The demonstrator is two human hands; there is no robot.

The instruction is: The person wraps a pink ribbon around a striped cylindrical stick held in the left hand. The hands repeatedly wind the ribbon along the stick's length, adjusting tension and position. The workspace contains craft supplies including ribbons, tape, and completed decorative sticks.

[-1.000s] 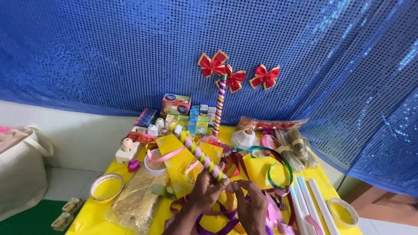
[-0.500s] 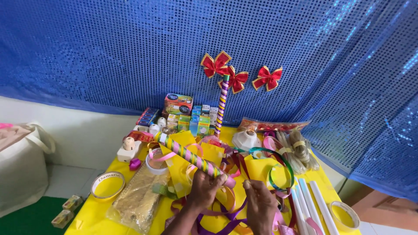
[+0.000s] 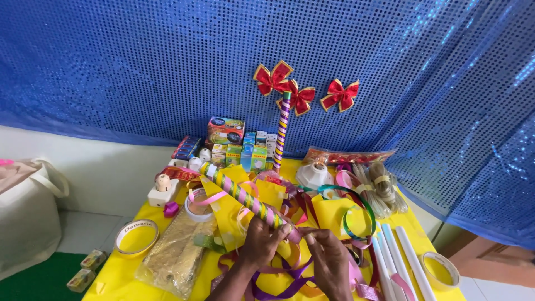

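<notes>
Left fingers: curled around the lower end of a striped stick, gripping it.
Right fingers: pinched narrow on a strip of ribbon right at the stick's end, touching the left hand.
Right hand: just beside the left, low over the desk.
Striped stick: wrapped in pink, green and yellow bands, it lay tilted, rising from the fingers up and to the left across yellow paper.
Ribbons: purple and pink loops lay under both hands.
Farther out: a gold mesh sheet to the left, white tubes to the right, small boxes at the back.
Backdrop: an upright striped stick with red bows stood against blue sequin cloth.
</notes>
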